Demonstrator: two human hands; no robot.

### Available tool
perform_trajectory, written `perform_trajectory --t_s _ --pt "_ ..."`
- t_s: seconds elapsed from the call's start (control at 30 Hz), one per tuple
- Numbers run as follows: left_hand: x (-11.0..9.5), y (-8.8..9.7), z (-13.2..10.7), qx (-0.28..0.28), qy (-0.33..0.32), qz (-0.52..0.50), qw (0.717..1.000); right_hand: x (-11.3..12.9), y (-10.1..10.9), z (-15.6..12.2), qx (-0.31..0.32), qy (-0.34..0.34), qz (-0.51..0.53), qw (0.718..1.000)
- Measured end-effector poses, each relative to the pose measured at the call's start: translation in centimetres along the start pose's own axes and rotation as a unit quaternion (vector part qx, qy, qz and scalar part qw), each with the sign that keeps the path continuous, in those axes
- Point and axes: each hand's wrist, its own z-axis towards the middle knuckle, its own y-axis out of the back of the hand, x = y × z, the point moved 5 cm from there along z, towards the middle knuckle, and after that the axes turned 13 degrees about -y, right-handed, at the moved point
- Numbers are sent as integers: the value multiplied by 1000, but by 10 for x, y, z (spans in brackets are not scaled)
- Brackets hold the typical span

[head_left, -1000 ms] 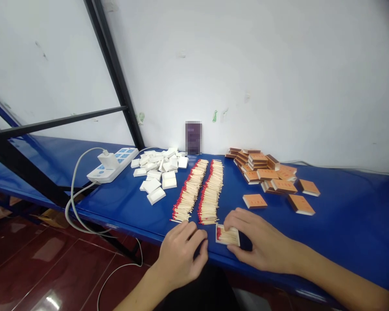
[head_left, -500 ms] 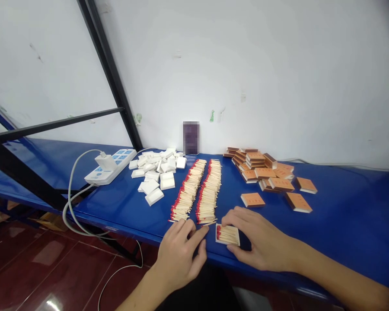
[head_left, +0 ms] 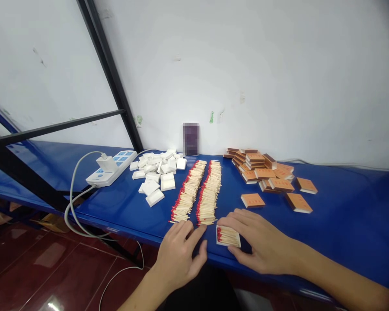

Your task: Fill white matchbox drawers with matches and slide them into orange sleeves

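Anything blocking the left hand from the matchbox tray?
Nothing visible. Between the left hand and the left side of the matchbox tray, only blue tabletop shows. The right hand grips the tray from its right; the right-hand match row lies beyond the gap.

Room between matches (head_left: 209,192) and matchboxes (head_left: 265,173)

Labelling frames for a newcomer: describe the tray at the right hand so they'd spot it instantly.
On the blue table, find the near end of the right row of matches. Just right of it, the right hand grips a small white tray. Unlike those in the pile of white trays on the left, it visibly holds red-headed matches.
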Motion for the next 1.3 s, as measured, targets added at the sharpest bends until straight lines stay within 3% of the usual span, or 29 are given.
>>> perform_trajectory --t_s 0.83,1.3 --pt "-1 -1 1 13 -1 15 1000 -1 -1 2 14 -5 -5 1000" --pt "-1 -5 0 50 7 7 999 -1 -2 1 30 0 -13 999"
